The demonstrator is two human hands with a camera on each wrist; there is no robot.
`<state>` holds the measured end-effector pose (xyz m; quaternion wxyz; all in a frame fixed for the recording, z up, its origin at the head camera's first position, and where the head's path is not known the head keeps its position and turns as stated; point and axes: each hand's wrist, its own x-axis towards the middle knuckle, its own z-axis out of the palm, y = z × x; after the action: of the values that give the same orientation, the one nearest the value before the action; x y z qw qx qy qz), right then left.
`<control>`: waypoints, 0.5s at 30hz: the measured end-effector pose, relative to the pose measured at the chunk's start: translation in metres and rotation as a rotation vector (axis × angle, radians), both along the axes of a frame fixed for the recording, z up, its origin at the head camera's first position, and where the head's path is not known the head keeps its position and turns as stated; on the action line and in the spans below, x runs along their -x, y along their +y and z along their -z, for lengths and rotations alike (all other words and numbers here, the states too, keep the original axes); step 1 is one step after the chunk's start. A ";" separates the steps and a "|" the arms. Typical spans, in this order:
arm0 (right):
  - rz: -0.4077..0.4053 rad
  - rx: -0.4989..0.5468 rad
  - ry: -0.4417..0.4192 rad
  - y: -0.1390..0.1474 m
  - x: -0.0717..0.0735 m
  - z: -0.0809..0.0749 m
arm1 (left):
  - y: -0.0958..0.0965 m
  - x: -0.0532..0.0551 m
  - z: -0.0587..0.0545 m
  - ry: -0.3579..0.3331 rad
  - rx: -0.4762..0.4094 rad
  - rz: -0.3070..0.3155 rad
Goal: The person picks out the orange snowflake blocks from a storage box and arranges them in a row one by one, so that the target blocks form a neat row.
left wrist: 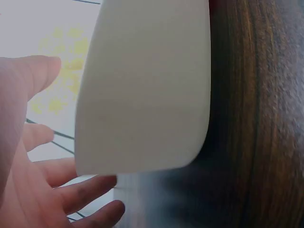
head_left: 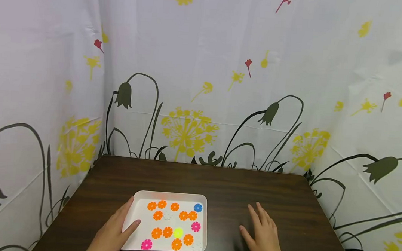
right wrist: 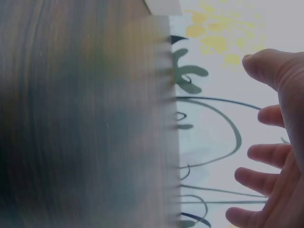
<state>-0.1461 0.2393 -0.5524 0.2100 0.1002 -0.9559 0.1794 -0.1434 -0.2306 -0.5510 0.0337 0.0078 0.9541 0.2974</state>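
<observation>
A shallow white tray [head_left: 184, 197] holds flat notched discs: several orange discs [head_left: 167, 232], a blue disc [head_left: 198, 207], pink discs [head_left: 196, 226], a yellow disc [head_left: 178, 232] and pale white ones [head_left: 167, 215]. Along the tray's left side lies my left hand [head_left: 114, 226], thumb reaching over the rim, fingers extended beside the outer wall. The left wrist view shows those fingers [left wrist: 90, 194] spread near a corner of the tray [left wrist: 147, 85]. To the right of the tray, my right hand [head_left: 263, 233] hovers above the table with fingers spread and nothing in it.
The dark wood-grain table [head_left: 225, 182] has rounded far corners. A white curtain [head_left: 204, 47] with printed yellow, red and grey-green flowers hangs behind it and along both sides. A pale corner of the tray shows at the top of the right wrist view.
</observation>
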 end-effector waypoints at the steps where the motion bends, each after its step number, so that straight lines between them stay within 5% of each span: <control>1: -0.001 0.001 -0.002 -0.002 -0.001 0.000 | -0.002 0.000 0.000 -0.018 -0.029 0.001; 7: -0.012 0.016 -0.002 -0.011 -0.004 0.005 | -0.011 0.001 0.006 -0.085 -0.147 -0.015; 15: -0.020 0.027 0.018 -0.013 -0.008 0.007 | -0.022 0.007 0.018 -0.093 -0.164 -0.029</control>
<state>-0.1378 0.2263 -0.5594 0.2180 0.1083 -0.9505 0.1933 -0.1501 -0.2523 -0.5694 0.0728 -0.0170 0.9240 0.3751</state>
